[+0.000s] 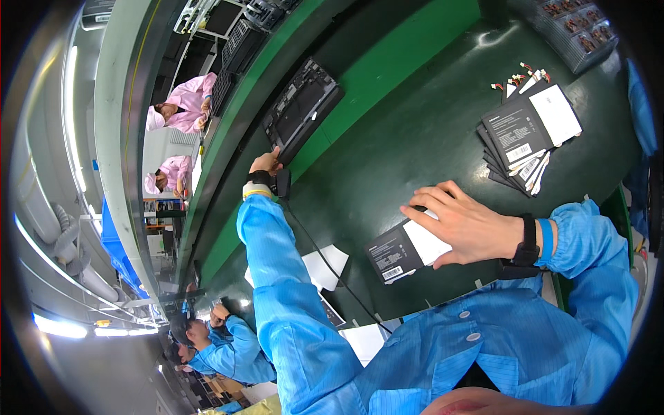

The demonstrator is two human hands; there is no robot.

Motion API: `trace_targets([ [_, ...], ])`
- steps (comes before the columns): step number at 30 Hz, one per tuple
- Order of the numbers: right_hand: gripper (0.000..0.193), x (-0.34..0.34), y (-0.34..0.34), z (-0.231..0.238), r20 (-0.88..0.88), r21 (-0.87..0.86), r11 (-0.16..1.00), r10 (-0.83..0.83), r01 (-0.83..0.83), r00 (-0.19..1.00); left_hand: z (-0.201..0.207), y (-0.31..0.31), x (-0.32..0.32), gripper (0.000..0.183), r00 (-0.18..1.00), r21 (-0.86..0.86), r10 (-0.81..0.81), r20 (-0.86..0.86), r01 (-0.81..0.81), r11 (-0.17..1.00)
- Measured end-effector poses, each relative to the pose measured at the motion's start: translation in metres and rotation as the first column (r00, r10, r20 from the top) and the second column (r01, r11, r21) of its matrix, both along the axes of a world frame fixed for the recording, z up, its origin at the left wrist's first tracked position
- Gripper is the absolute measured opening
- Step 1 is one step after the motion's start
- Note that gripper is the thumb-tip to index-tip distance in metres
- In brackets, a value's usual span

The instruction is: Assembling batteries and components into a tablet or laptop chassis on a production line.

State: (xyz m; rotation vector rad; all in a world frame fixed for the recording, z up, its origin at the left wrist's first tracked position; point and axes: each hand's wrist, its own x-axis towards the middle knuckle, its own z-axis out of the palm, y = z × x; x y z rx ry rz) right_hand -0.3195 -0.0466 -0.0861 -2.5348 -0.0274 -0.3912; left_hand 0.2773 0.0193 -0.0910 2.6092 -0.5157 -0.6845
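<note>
The right hand (465,223) covered much of the white label on the flat black pack (400,250) beneath it, and its palm was out of sight. The left hand (265,163) showed only its back; its fingertips vanished behind the dark tray (299,107) just beyond. Far past the right hand, the top edge cut off a parts tray (575,28), its contents too small to tell.

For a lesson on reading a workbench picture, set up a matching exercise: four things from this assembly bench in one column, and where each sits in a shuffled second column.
Things:
1. left hand
2. right hand
3. stack of flat black packs
4. open device tray

Places:
A. fanned out at the bench's far right
B. on the green belt strip
C. pressing a black and white flat pack
D. reaching to the edge of the device tray

Pairs: 1-D, 2-C, 3-A, 4-B
</note>
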Motion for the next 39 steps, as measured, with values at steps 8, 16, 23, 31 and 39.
trace_targets([
  [8, 0.112, 0.002, -0.006, 0.0, 0.032, -0.027, 0.993, -0.116, 0.116, 0.993, 0.036, -0.008, -0.078, 0.05, 0.736, -0.457, 0.006, -0.676, -0.427, 0.78],
  [16, 0.115, 0.004, -0.007, -0.004, 0.028, 0.099, 0.995, -0.011, 0.008, 1.0, 0.089, 0.045, -0.2, 0.042, 0.785, -0.625, -0.097, -0.612, -0.405, 0.667],
  [23, 0.112, -0.001, 0.0, 0.0, 0.011, 0.059, 0.998, -0.035, 0.035, 0.999, 0.057, 0.136, -0.302, 0.04, 0.757, -0.663, -0.235, -0.61, -0.324, 0.675],
  [31, 0.1, -0.02, 0.014, 0.003, -0.017, 0.073, 0.988, -0.135, 0.136, 0.991, 0.015, 0.16, -0.306, 0.044, 0.969, -0.556, -0.09, -0.231, -0.056, 0.829],
  [39, 0.097, -0.026, 0.007, 0.005, -0.027, 0.13, 0.99, -0.053, 0.056, 0.998, 0.033, 0.143, -0.408, 0.044, 0.582, -0.211, -0.43, 0.69, 0.73, 0.651],
])
